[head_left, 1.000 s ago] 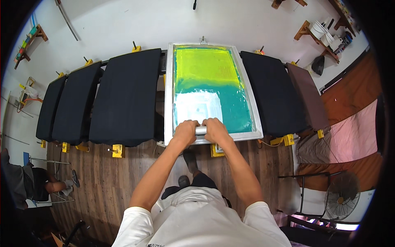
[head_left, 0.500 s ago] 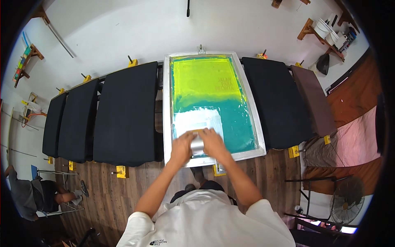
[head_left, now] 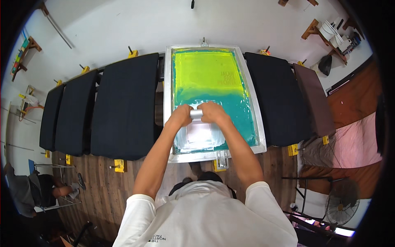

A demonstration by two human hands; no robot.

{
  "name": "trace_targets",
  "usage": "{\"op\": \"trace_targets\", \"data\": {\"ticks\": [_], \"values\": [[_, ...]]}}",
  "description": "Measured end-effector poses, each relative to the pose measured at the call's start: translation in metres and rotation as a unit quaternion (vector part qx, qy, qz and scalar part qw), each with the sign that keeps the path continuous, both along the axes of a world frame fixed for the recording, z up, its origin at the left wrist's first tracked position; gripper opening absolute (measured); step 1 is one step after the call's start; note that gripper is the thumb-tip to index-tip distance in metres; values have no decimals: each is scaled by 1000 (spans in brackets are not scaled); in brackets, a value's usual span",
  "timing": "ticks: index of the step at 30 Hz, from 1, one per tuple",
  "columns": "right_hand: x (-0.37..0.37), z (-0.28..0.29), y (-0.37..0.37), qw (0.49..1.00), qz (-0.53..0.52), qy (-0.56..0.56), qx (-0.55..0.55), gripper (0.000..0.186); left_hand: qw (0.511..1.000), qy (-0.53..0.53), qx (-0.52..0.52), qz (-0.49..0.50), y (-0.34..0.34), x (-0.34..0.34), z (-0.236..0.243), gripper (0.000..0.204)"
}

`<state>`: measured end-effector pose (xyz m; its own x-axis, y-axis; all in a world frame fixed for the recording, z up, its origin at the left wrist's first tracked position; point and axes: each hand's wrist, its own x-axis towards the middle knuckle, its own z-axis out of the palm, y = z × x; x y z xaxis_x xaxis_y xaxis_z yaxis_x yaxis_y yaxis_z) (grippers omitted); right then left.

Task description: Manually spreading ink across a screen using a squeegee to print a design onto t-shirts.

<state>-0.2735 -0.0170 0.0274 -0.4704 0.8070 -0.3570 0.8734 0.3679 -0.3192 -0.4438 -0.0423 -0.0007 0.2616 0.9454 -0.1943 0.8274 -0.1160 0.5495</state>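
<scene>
Both my hands grip a squeegee with a silvery handle (head_left: 196,114) over the silk-screen (head_left: 234,127). My left hand (head_left: 181,115) is closed round its left side, and my right hand (head_left: 213,112) round its right. The blade is hidden by the handle and fingers. Stretched in a pale metal frame (head_left: 258,111), the screen is yellow-green at the far part and teal at the near part. White ink (head_left: 193,144) covers a patch of the near left, between the squeegee and the frame's near edge. A clear-looking clamp piece (head_left: 222,159) sits at that near edge.
Black-covered boards (head_left: 125,107) stand in a row to the left, with another black board (head_left: 277,99) and a brown one (head_left: 314,99) at the right. Yellow blocks (head_left: 119,165) jut from their ends. A seated person (head_left: 41,189) is far left; a fan (head_left: 342,201) stands lower right.
My hands and the squeegee have moved away from me, from near the screen's near edge toward its middle. More of the white patch shows behind them, thinner in its centre.
</scene>
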Motion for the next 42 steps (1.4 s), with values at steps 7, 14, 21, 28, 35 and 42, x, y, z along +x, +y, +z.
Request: {"op": "trace_targets", "data": {"ticks": [7, 14, 21, 28, 35, 42], "values": [[1, -8, -14, 999, -38, -10, -25, 43, 999, 29, -23, 20, -17, 11, 0, 32], [5, -20, -64, 997, -53, 27, 58, 38, 996, -9, 69, 60, -66, 18, -16, 38], [13, -15, -103, 995, -81, 33, 43, 37, 996, -21, 70, 49, -106, 25, -8, 30], [19, -12, -125, 996, -72, 44, 34, 39, 998, 7, 53, 30, -126, 30, 3, 29], [24, -6, -83, 1000, 2, -1, -26, 44, 995, 61, -62, -54, -83, 17, 10, 28], [9, -3, -29, 999, -40, -13, -4, 37, 997, -58, 17, 52, -39, 17, -9, 32]]}}
